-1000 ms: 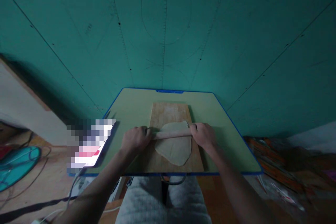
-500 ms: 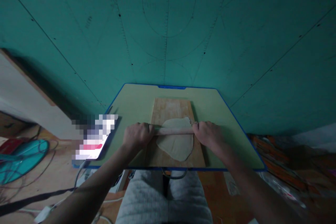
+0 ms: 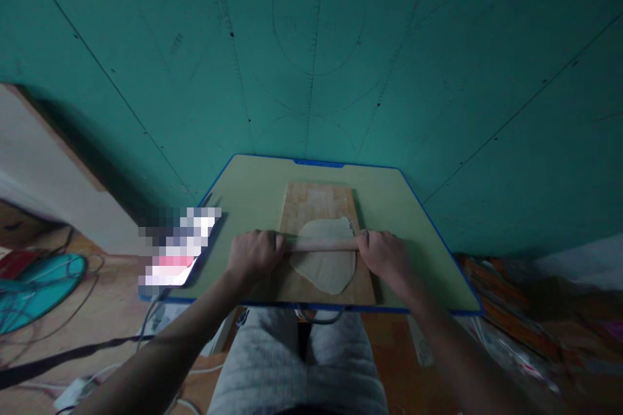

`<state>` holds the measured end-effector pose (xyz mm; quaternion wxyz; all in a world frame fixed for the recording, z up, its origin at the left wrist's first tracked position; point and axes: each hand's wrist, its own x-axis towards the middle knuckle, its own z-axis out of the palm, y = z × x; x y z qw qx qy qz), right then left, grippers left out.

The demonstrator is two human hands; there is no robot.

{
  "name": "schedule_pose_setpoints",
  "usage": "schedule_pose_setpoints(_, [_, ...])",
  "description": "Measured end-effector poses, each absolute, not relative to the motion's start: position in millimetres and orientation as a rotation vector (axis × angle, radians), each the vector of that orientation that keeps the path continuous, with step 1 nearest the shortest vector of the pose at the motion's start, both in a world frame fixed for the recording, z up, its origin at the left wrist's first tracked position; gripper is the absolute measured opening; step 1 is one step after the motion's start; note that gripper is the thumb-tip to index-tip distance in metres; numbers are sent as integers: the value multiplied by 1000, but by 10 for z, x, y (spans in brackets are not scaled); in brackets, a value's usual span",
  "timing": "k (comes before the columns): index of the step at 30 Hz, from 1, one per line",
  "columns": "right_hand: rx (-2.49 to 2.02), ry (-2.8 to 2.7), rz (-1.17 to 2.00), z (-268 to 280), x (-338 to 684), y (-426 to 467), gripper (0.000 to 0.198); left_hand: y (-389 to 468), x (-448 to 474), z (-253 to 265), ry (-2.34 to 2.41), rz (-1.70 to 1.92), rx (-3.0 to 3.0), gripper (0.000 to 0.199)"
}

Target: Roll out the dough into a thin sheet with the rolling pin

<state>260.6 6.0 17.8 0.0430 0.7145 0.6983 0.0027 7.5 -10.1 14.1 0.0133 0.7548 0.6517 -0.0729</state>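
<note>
A wooden rolling pin [image 3: 321, 244] lies crosswise over a flat, pale sheet of dough [image 3: 324, 271]. My left hand [image 3: 256, 254] is closed round the pin's left end, and my right hand [image 3: 384, 251] grips its right end. Both ends are hidden inside my fists. Beneath the dough is a wooden cutting board [image 3: 318, 198], dusted pale toward its far end. The dough has an uneven, rounded outline and covers the board's nearer half, with a small ragged bit at its upper right edge.
The board rests on a small pale-green table [image 3: 257, 175] with a blue rim. A lit tablet [image 3: 182, 249], partly pixelated, stands at its left edge. A green wall [image 3: 311, 78] rises behind. Cables and a power strip [image 3: 75, 395] lie on the floor at left; clutter is at right.
The camera view has shifted slightly. Both hands keep hold of the rolling pin, which stays at nearly the same place across the dough.
</note>
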Motion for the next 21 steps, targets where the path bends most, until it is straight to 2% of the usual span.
schedule_pose_setpoints(7, [2193,2144,-42,170,2606,-23,47,-174,79,183,1972,-268,2414,43])
schedule_pose_setpoints(15, [2158,2137,-79,209,2592,-84,48,-275,-14,-31,1933,-137,2498,38])
schedule_pose_setpoints(21, [2061,2159,-19,383,2585,112,43,-64,7,218,1904,-230,2538,38])
